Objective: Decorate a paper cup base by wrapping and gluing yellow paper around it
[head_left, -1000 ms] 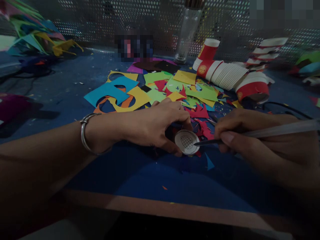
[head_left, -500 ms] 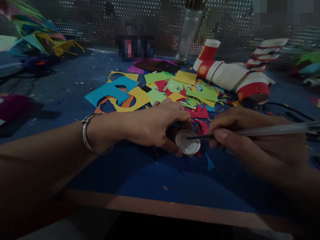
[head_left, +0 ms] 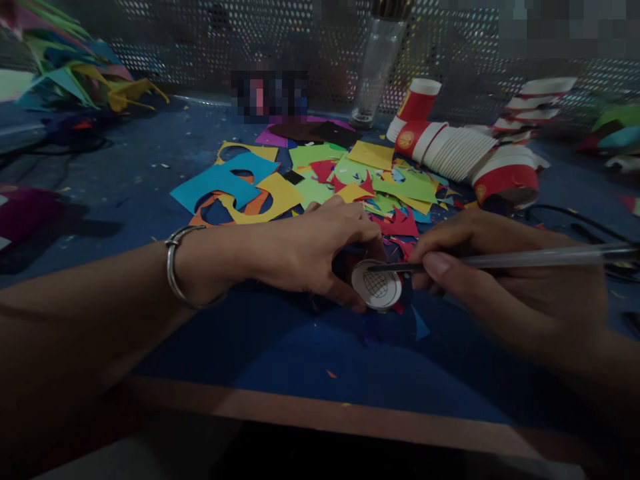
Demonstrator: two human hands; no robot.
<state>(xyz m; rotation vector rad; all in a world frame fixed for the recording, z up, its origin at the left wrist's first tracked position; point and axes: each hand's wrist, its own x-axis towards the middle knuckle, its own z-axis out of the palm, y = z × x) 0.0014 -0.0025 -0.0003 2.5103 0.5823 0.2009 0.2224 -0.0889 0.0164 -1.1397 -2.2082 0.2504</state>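
Left fingers (head_left: 345,293) pinch the white disc (head_left: 384,293); right fingers (head_left: 439,265) pinch the pen (head_left: 530,259), basically sideways, tip at disc's far side.

At three o'clock the frame's edge cuts off our view of the pen (head_left: 530,259), and we cannot tell whether its tip touches the white disc (head_left: 377,288). At one o'clock the clear jar (head_left: 377,73) loses its top, at ten o'clock the paper heap (head_left: 63,73) is cut off, and towards eleven o'clock we see only a pixelated patch (head_left: 270,97)
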